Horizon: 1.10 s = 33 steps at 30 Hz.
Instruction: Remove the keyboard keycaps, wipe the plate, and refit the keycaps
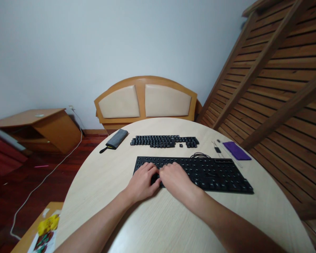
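A black keyboard with its keycaps off lies across the table in front of me. My left hand rests on its left part, fingers bent over the board and thumb set apart from them. Against it, my right hand is closed, with its fingertips curled down toward the board; anything they hold is hidden. Behind the keyboard, loose black keycaps are laid out in rows, and a single keycap sits in a gap of the layout. The keyboard's coiled cable lies at its back edge.
A grey pouch lies at the left of the round table. To the right are a purple cloth pouch, thin wire tools and a small black piece. A wooden headboard stands behind.
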Each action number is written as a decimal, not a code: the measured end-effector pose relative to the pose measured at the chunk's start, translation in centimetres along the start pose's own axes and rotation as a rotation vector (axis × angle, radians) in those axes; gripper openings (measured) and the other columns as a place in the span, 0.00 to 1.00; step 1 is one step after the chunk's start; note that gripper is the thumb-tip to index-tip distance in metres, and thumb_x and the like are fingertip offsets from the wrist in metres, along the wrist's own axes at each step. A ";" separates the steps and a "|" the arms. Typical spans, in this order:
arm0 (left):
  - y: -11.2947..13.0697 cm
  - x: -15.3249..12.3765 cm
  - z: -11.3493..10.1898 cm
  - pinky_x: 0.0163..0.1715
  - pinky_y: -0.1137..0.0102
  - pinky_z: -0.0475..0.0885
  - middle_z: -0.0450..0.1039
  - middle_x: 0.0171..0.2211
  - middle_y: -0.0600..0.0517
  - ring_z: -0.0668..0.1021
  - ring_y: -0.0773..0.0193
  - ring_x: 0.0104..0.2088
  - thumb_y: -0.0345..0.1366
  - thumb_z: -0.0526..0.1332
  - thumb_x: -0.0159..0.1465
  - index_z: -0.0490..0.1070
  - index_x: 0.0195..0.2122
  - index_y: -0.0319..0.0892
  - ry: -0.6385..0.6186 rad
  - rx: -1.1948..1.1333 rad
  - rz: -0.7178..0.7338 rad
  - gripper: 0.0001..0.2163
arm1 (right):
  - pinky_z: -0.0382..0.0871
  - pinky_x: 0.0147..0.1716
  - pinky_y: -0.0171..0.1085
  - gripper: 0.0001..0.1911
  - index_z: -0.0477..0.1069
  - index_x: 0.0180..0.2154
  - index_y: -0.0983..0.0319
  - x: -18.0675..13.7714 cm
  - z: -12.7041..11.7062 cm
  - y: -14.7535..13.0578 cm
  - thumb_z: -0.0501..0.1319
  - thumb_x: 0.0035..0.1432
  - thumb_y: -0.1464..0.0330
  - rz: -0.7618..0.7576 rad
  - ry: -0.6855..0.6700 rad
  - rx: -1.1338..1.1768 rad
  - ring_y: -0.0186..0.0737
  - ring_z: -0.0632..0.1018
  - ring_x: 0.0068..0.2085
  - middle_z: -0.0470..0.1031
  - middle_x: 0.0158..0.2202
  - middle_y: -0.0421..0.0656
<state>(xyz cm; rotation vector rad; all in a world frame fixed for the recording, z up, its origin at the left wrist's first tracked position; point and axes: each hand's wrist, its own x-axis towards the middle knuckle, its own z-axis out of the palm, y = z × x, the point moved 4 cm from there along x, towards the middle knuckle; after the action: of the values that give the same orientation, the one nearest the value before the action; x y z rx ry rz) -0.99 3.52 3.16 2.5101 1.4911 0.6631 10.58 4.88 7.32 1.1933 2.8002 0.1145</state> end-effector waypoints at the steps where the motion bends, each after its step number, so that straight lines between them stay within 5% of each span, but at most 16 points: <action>1: 0.0 0.0 0.0 0.48 0.57 0.71 0.72 0.39 0.48 0.73 0.54 0.42 0.34 0.58 0.65 0.69 0.38 0.43 0.002 -0.001 0.000 0.02 | 0.70 0.42 0.40 0.11 0.78 0.39 0.68 0.0 0.0 0.0 0.56 0.64 0.78 -0.003 -0.001 0.005 0.47 0.82 0.41 0.82 0.38 0.56; 20: -0.3 -0.2 0.1 0.46 0.57 0.70 0.73 0.41 0.48 0.73 0.53 0.43 0.35 0.60 0.66 0.71 0.42 0.44 0.007 -0.022 -0.006 0.05 | 0.73 0.38 0.40 0.12 0.80 0.41 0.67 0.6 0.3 2.0 0.57 0.64 0.74 -0.012 -0.065 0.101 0.53 0.83 0.43 0.83 0.39 0.54; 33: -0.5 0.0 -0.6 0.44 0.59 0.71 0.73 0.40 0.49 0.73 0.54 0.42 0.35 0.60 0.66 0.71 0.40 0.44 -0.033 0.000 -0.011 0.04 | 0.70 0.38 0.37 0.11 0.82 0.40 0.59 0.6 -0.1 3.5 0.60 0.61 0.70 -0.023 -0.063 0.317 0.48 0.82 0.42 0.84 0.38 0.47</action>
<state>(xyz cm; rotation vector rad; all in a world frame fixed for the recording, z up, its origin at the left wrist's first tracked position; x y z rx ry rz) -1.66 3.66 3.54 2.4984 1.4929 0.6174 12.64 7.74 7.78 1.1962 2.8489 -0.3749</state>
